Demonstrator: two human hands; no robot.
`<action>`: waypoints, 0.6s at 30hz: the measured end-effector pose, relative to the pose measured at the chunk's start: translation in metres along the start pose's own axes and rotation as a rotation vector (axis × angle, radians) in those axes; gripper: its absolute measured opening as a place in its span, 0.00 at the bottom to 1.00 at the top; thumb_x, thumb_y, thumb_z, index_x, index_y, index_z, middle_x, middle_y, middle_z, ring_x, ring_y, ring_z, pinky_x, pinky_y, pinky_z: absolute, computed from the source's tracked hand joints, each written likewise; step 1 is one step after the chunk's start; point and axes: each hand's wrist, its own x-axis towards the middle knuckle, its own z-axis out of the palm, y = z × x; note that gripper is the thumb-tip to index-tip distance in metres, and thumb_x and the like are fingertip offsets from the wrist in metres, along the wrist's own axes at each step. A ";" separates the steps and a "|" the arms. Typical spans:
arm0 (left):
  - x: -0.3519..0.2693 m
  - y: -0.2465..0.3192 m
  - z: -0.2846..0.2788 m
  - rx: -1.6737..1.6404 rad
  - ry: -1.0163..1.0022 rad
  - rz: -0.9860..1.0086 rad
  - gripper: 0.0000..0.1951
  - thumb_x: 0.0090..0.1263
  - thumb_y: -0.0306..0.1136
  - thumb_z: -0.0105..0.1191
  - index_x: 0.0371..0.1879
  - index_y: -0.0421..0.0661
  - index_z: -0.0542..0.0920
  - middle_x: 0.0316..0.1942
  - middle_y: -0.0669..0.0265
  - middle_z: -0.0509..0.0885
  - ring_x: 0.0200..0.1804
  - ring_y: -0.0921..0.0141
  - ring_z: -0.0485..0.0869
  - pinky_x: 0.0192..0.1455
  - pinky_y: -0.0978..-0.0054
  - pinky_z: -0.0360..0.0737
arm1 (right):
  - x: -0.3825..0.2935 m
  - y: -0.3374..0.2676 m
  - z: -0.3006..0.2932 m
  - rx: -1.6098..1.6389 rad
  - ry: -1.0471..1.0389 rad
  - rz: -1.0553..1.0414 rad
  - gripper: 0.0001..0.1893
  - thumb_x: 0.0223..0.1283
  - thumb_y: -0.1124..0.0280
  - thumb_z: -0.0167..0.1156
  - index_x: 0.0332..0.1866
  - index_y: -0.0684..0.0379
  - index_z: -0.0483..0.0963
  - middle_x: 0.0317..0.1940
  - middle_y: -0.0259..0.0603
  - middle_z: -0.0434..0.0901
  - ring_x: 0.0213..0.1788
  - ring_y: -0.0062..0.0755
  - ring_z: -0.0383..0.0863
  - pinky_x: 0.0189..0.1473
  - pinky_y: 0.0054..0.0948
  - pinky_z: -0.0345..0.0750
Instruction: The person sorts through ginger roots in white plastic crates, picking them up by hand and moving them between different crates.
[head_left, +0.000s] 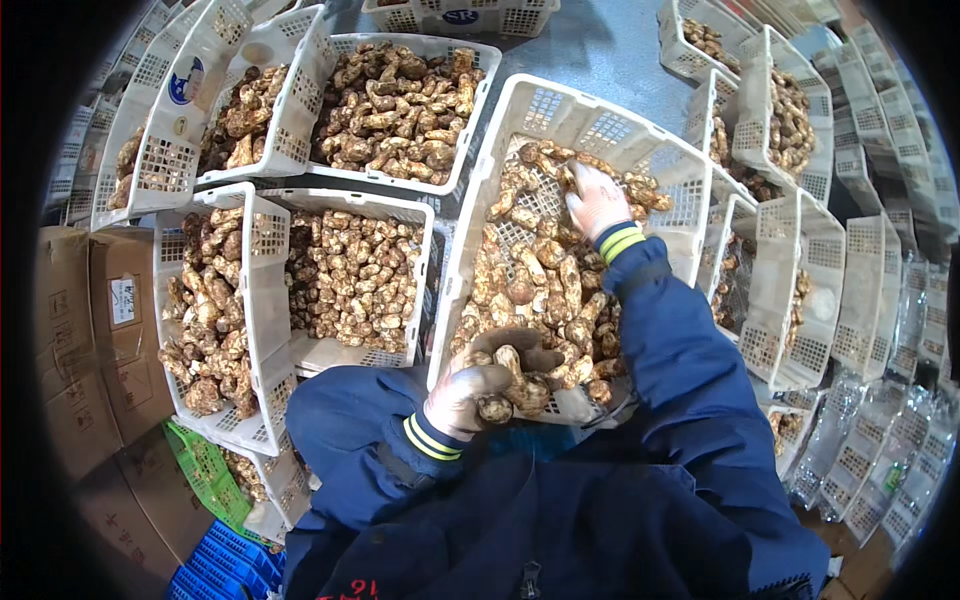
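Note:
A large white plastic crate (457, 300) stands before me, holding many brown-and-cream mushrooms (570, 285) with thick stems. My left hand (469, 382), in a white glove with a dark palm, is closed around several mushrooms (525, 386) over the crate's near end. Farther in, my right hand (596, 199), gloved too, reaches down among mushrooms near the crate's far side. Its fingertips are partly hidden, so whether it grips one is unclear. Part of the crate's mesh bottom shows beside it.
More white crates of mushrooms stand at left (427, 247), upper left (487, 82) and right (825, 225). Cardboard boxes (124, 375) line the left edge. A green crate (206, 465) and blue plastic crates (225, 562) are at lower left. Blue floor (600, 67) shows beyond.

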 end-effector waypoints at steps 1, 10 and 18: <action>0.002 -0.002 0.000 -0.168 -0.006 0.055 0.32 0.52 0.34 0.53 0.58 0.36 0.64 0.50 0.48 0.75 0.57 0.56 0.72 0.61 0.59 0.68 | 0.017 -0.003 0.004 -0.048 0.007 -0.024 0.26 0.53 0.64 0.51 0.59 0.62 0.64 0.53 0.48 0.71 0.57 0.44 0.69 0.58 0.38 0.66; 0.009 -0.002 -0.021 -0.119 0.171 0.017 0.25 0.59 0.43 0.58 0.49 0.38 0.69 0.35 0.54 0.77 0.44 0.55 0.78 0.39 0.61 0.79 | 0.064 -0.022 0.028 -0.211 -0.113 0.207 0.24 0.47 0.63 0.61 0.53 0.55 0.69 0.47 0.44 0.72 0.53 0.42 0.71 0.53 0.40 0.70; 0.023 -0.009 -0.026 -0.008 0.228 0.164 0.23 0.60 0.37 0.57 0.51 0.39 0.68 0.38 0.61 0.76 0.44 0.63 0.77 0.47 0.65 0.76 | 0.064 -0.010 0.032 -0.102 -0.164 0.192 0.27 0.54 0.59 0.54 0.58 0.58 0.64 0.48 0.47 0.73 0.54 0.43 0.71 0.57 0.39 0.67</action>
